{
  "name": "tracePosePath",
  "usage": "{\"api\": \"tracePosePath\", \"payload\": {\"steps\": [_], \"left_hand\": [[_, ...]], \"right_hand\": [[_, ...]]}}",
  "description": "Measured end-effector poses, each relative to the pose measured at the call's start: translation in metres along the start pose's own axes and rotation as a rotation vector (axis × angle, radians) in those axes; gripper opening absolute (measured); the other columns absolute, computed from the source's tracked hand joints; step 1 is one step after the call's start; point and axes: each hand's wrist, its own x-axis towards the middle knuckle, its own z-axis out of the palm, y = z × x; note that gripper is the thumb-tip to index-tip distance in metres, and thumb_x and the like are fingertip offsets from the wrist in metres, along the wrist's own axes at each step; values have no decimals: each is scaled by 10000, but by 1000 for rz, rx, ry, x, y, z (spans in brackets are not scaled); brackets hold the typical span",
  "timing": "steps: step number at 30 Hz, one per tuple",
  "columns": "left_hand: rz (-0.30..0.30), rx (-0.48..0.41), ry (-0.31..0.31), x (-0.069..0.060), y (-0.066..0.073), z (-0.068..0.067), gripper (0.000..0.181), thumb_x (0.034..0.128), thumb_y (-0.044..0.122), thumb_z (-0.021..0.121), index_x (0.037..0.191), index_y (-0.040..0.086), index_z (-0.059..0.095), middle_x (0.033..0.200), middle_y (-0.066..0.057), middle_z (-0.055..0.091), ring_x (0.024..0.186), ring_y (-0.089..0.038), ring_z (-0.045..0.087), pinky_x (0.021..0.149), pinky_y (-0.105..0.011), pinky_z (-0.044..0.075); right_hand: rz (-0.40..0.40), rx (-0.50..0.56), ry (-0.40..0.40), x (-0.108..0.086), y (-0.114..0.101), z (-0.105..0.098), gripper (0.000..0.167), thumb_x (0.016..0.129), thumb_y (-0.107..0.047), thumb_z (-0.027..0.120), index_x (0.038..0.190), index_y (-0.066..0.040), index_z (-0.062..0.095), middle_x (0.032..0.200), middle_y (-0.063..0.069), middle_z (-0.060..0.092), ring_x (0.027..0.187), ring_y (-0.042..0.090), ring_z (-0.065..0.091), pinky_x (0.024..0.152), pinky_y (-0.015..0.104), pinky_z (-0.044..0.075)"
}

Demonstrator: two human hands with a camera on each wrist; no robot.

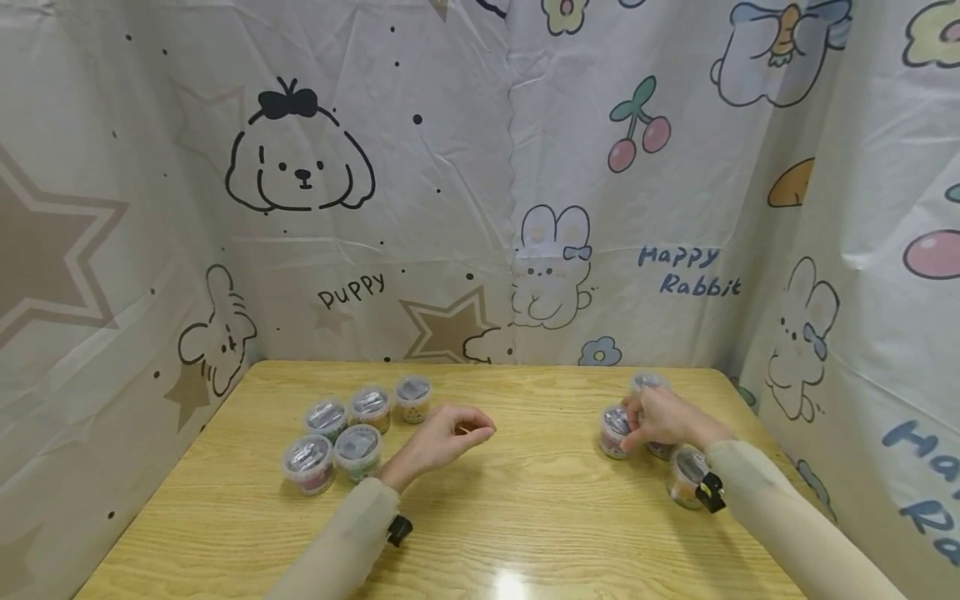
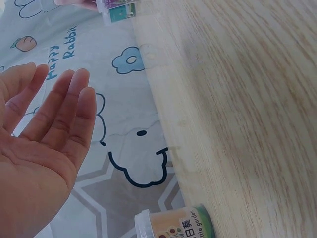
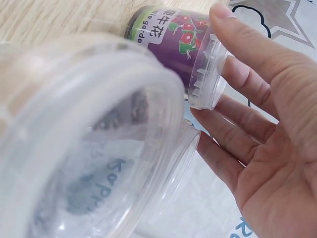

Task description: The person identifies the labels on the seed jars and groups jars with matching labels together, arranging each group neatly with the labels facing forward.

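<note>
Patterned white cloth [image 1: 442, 167], printed with puppies, cherries and rabbits, hung behind and beside a wood-grained table [image 1: 525, 500]. Right of centre in the head frame, the right hand [image 1: 663, 417] grasped an upright purple-labelled tub [image 1: 613, 446] — thumb and fingertips set on opposite sides of its clear lid [image 3: 210, 74]. Near it were 3 other tubs [image 1: 684, 492], partly covered by the hand and sleeve. Near the frame's centre, the left hand [image 1: 442, 437] held nothing, its fingers loosely bent. Left of centre stood 5 tubs [image 1: 308, 471] — an orange-labelled tub [image 2: 178, 223] at the group's upper right.
</note>
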Motion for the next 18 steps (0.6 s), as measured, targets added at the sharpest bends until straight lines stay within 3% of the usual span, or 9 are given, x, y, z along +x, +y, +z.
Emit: {"api": "tracePosePath", "payload": {"steps": [9, 14, 18], "left_hand": [[-10, 16, -10, -1, -2, 0, 156, 976, 293, 621, 1039, 207, 736, 1022, 52, 718, 937, -90, 649, 828, -275, 542], [8, 8, -13, -3, -1, -4, 164, 983, 276, 613, 1051, 191, 735, 1030, 37, 719, 943, -104, 651, 833, -299, 542], [9, 10, -13, -6, -2, -10, 172, 989, 271, 602, 1056, 177, 730, 1033, 29, 716, 948, -116, 649, 836, -319, 539]], "right_hand": [[-28, 12, 10, 1, 2, 1, 350, 706, -330, 876, 622, -190, 567, 1347, 245, 574, 1165, 382, 569, 952, 551, 465], [-68, 26, 61, 2, 0, -1, 327, 723, -373, 861, 674, -225, 574, 1347, 219, 581, 1226, 435, 524, 978, 589, 434], [-139, -1, 154, 7, -8, -1, 257, 775, -372, 827, 712, -263, 603, 1246, 166, 662, 1074, 322, 621, 863, 448, 498]]}}
